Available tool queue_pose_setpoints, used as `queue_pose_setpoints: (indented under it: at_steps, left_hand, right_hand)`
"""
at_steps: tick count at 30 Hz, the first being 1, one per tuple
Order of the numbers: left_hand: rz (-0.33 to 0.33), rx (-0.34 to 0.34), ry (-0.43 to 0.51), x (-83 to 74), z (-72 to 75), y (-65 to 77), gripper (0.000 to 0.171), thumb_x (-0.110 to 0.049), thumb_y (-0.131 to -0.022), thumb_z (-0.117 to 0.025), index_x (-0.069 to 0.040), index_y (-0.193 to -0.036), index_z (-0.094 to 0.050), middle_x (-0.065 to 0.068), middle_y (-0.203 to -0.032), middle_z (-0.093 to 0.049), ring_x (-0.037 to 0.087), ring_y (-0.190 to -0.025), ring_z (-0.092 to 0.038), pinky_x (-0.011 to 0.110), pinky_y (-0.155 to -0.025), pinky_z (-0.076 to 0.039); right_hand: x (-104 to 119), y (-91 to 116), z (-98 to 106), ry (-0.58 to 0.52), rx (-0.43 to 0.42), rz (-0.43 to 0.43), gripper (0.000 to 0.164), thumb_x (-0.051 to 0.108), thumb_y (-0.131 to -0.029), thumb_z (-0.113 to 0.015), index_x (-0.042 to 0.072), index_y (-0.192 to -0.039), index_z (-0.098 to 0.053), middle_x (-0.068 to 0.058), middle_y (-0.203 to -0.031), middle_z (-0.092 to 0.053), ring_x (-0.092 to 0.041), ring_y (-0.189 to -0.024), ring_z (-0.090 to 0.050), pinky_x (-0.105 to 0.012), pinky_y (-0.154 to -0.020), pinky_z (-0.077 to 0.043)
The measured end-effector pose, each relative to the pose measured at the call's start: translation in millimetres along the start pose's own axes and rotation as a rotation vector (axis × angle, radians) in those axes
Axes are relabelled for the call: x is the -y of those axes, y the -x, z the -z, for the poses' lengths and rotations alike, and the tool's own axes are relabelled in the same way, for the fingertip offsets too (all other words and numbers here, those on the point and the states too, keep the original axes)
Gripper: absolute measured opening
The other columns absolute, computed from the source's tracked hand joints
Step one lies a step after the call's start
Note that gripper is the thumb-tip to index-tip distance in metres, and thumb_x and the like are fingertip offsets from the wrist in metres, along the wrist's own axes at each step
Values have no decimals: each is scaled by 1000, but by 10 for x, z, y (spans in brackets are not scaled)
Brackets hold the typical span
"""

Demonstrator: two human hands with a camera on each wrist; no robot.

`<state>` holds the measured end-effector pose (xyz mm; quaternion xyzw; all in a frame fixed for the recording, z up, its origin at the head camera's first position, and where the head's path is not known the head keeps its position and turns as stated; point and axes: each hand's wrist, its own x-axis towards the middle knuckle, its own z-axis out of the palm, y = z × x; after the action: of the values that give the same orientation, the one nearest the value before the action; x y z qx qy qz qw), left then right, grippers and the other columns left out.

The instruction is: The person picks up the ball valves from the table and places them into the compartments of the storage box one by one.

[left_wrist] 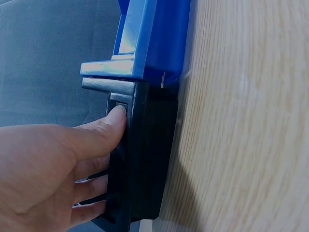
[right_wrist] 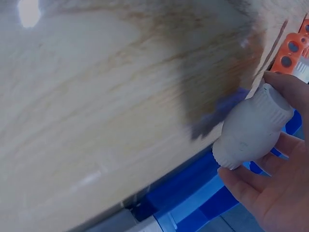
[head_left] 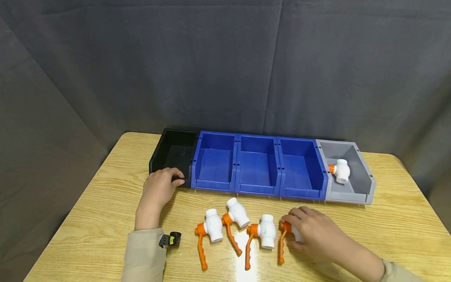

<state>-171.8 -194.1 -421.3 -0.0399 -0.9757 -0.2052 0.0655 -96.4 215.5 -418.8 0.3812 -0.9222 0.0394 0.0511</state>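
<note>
My left hand [head_left: 158, 187] grips the front lip of the black bin [head_left: 176, 156] at the row's left end. In the left wrist view the thumb presses the lip's outer face, with the fingers behind the wall [left_wrist: 149, 154]. My right hand [head_left: 317, 233] holds the rightmost ball valve [head_left: 287, 227], white with an orange lever handle. In the right wrist view, thumb and fingertips span the two ends of its white body [right_wrist: 251, 128]. Left of it lie three similar valves: one nearest [head_left: 267, 232], one farther back [head_left: 237, 213] and one leftmost [head_left: 213, 225].
Three blue bins [head_left: 258, 192] stand between the black bin and a grey bin [head_left: 368, 188]. Inside the grey bin lies another ball valve [head_left: 341, 171]. The bins stand on a wooden table [head_left: 91, 211], with a grey curtain [head_left: 218, 66] behind.
</note>
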Motion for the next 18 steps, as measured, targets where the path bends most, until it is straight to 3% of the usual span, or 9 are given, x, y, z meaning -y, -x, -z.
queue_pose_setpoints:
  at_steps: [8,18]
  left_hand:
    - [2,-2,0,-7,12,9,13,-19,-91,-72,-9,-100,-73,14,-105,-71,40,-105,-62,56,-99,-41]
    - [-2,5,-3,-1,11,5,14,-20,-92,-72,-9,-101,-73,14,-106,-71,40,-106,-62,56,-101,-40]
  right_hand:
    - [-79,14,131,42,-4,38,55,28,-65,-89,7,-110,-68,-6,-104,-65,-29,-95,-63,-46,-83,-55]
    - [-190,67,270,105,-46,100,58,32,-62,-91,6,-108,-68,-6,-101,-64,-30,-93,-63,-45,-81,-55]
